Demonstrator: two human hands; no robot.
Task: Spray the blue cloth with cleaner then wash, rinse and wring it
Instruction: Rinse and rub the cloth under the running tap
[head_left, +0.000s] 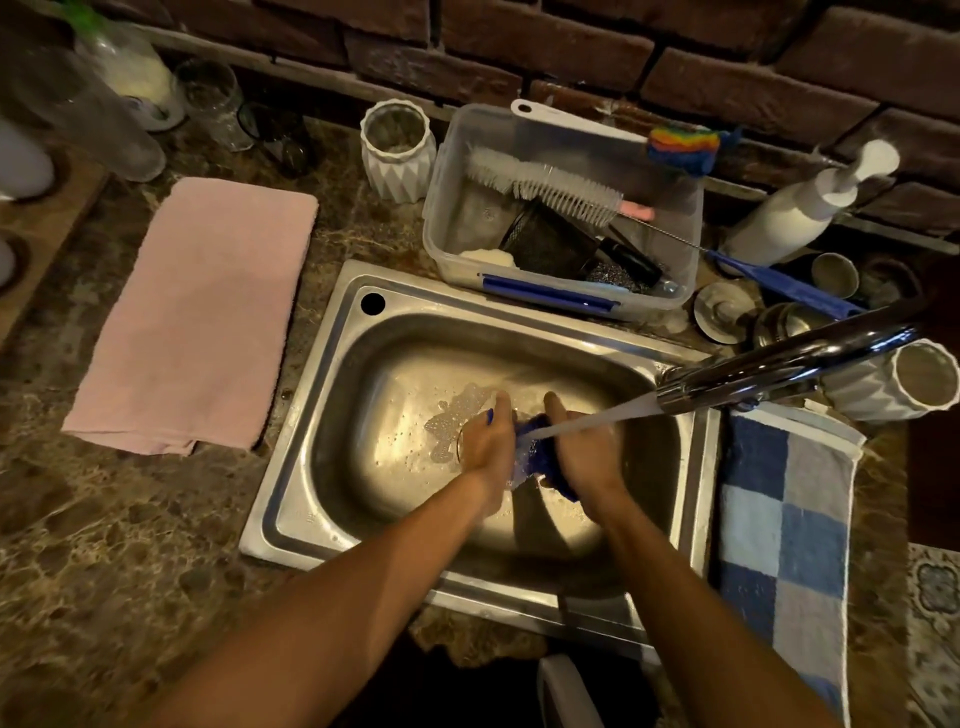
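Both hands over steel sink (332, 395): left hand (483, 441) and right hand (584, 447) each grip bunched dark-blue cloth (530, 434) under chrome faucet's (779, 366) stream; exact finger wrap unclear.

Brushed steel sink (332, 364) wet and shiny, glossy chrome tap (810, 364), polished mottled stone bench (130, 519), soft pink terry towel (202, 312), rough brick wall (623, 52)

Head-worn view over the sink

One wide-angle camera looks steeply down, close above both hands (540, 447) in the steel sink (322, 415); brick wall beyond.
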